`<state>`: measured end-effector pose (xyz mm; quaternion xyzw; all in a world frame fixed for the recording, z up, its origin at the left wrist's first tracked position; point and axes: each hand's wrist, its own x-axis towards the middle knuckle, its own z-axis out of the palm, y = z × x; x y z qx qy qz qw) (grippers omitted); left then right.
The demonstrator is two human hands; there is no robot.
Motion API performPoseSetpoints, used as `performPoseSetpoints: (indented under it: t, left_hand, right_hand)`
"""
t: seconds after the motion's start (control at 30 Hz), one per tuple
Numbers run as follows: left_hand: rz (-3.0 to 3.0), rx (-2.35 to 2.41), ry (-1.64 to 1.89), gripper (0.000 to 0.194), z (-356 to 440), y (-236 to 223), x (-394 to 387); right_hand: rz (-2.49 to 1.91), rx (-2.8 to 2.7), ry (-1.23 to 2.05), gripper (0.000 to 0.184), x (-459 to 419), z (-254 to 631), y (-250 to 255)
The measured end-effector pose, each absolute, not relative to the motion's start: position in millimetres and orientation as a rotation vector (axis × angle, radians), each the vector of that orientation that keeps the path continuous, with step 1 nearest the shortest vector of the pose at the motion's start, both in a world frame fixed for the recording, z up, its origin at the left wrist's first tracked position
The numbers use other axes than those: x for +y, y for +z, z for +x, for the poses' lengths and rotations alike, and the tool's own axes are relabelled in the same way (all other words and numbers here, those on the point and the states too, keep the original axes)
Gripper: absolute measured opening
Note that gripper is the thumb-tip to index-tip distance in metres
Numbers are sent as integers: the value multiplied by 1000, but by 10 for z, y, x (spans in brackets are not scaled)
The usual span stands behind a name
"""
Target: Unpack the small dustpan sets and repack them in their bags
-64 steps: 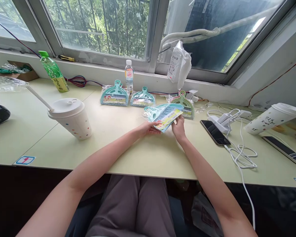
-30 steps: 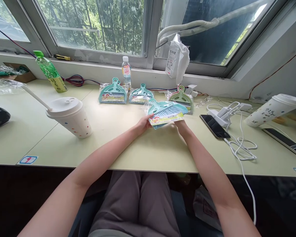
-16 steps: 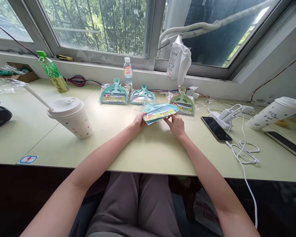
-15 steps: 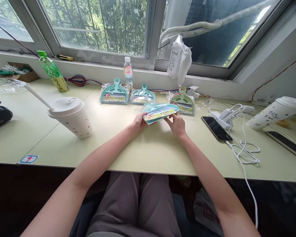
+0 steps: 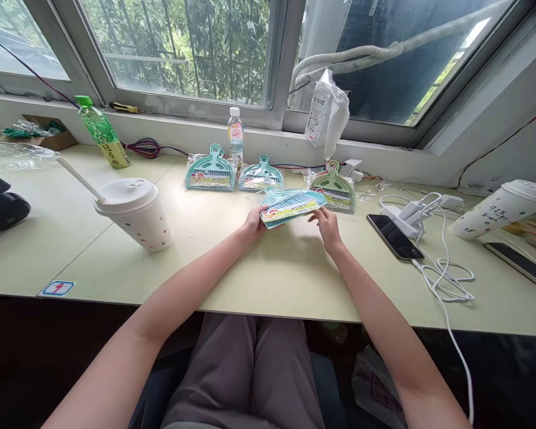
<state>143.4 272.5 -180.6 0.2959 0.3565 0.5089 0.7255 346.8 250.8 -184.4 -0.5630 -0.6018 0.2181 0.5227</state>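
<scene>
A teal mini dustpan and brush set [image 5: 291, 205] with a yellow printed label is held just above the table, its label side tilted up toward me. My left hand [image 5: 254, 220] grips its left end, thumb near the label. At the right end, my right hand [image 5: 328, 227] has its fingers on the lower corner, partly curled under. Behind it stand two more teal dustpan sets, a larger one [image 5: 211, 170] and a smaller one [image 5: 262, 174] in clear wrap. A green dustpan set [image 5: 334, 186] leans at the back, just right of the held one.
Left on the table are a white lidded cup [image 5: 136, 214] with a straw and a green bottle [image 5: 102, 132]. A clear bottle [image 5: 235, 137] stands by the window. To the right lie a phone [image 5: 395, 236], a power strip [image 5: 406, 215], cables and a tipped cup [image 5: 495, 211].
The held dustpan set tilts slightly more, showing more of its front. My right hand's fingers have shifted outward along its right edge. The whole view has moved a little.
</scene>
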Motion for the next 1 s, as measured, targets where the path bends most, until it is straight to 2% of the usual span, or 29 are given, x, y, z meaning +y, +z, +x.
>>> performPoseSetpoints:
  t: [0.2, 0.3, 0.6, 0.73, 0.83, 0.9, 1.0]
  left_hand:
    - [779, 829, 1179, 24, 1488, -1884, 2717]
    - [838, 807, 1207, 24, 1519, -1931, 2719]
    - [849, 840, 1278, 20, 1532, -1954, 2706]
    - [813, 907, 1308, 21, 1479, -1913, 2715]
    - [818, 891, 1301, 27, 1459, -1904, 2729]
    - [827, 893, 1288, 29, 1464, -1911, 2734]
    - [867, 879, 1264, 25, 1489, -1932, 2729]
  right_hand:
    - [-1702, -1429, 320, 23, 2524, 3535, -1866]
    - [-1790, -1395, 258, 17, 2485, 3512, -1882]
    - [-1791, -1352, 287, 17, 2476, 3487, -1883]
    - [-1701, -1428, 309, 34, 2515, 3549, -1864]
    - [-1626, -1464, 339, 40, 2543, 3574, -1879]
    - [-1623, -1431, 331, 37, 2555, 3575, -1896]
    - [-1640, -1410, 322, 21, 2554, 3566, -1922]
